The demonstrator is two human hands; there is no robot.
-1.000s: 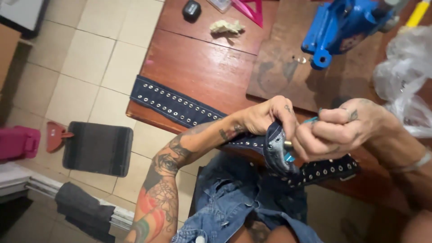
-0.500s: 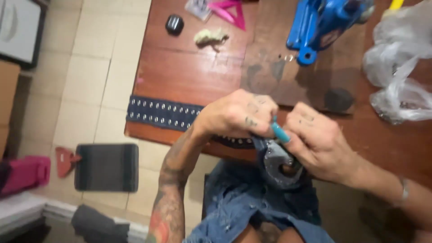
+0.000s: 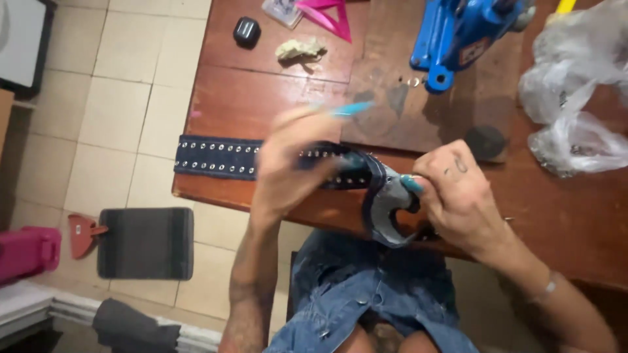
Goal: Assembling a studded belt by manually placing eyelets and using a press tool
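Note:
A dark blue studded strap (image 3: pixel 216 157) lies along the front edge of the wooden table (image 3: pixel 261 98). Its right end curls up into a loop (image 3: pixel 386 209) showing a grey underside. My right hand (image 3: pixel 461 199) pinches that curled end at the table edge. My left hand (image 3: pixel 291 163) is blurred with motion above the strap's middle and hides part of it. A thin light blue stick (image 3: pixel 350 109) pokes out from its fingertips. Denim fabric (image 3: pixel 366 294) lies on my lap below.
A blue metal press (image 3: pixel 458 33) stands on a dark board (image 3: pixel 418 111) at the back, with clear plastic bags (image 3: pixel 575 98) to its right. Also there: a pink triangle (image 3: pixel 324 16), black knob (image 3: pixel 246 31), crumpled lump (image 3: pixel 297 49). A dark mat (image 3: pixel 147 243) lies on the floor.
My left hand has lifted off the strap and swung up and back with the blue stick. My right hand stays on the curled strap end.

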